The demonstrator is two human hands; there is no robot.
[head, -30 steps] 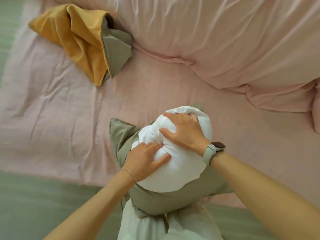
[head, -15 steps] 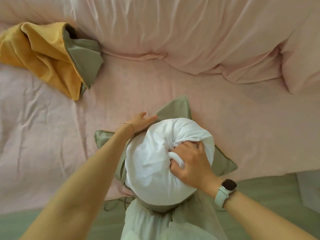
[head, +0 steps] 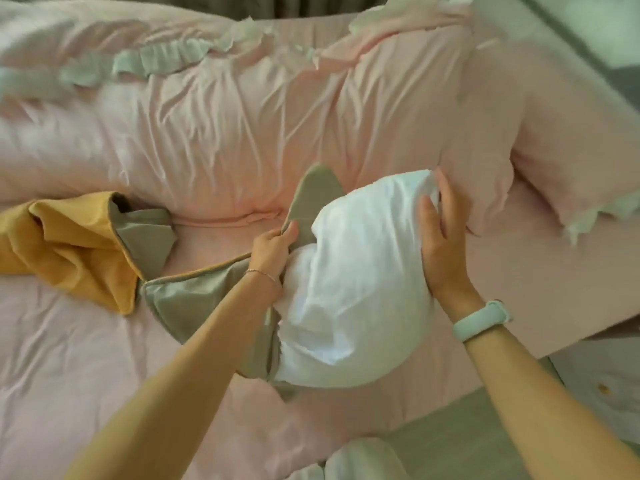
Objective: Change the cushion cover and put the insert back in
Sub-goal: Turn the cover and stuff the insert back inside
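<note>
Insert part-way into the grey cover on the bed, most of it still exposed.

The white insert (head: 360,282) lies on the pink bed (head: 69,358), its left edge tucked into the grey cover (head: 194,303); the discarded yellow cover (head: 69,251) sits just beside it to the left. Risk: the insert appears bunched at the opening, so further pushing could wedge it short of the far corners or drag the cover mouth out of the grip. The left hand (head: 273,249) pinches the cover's edge, forearm reaching across the cover. The right hand (head: 441,244) lies with fingers spread, fairly straight, pressing the insert's far right side; a watch (head: 483,320) sits on that wrist.
</note>
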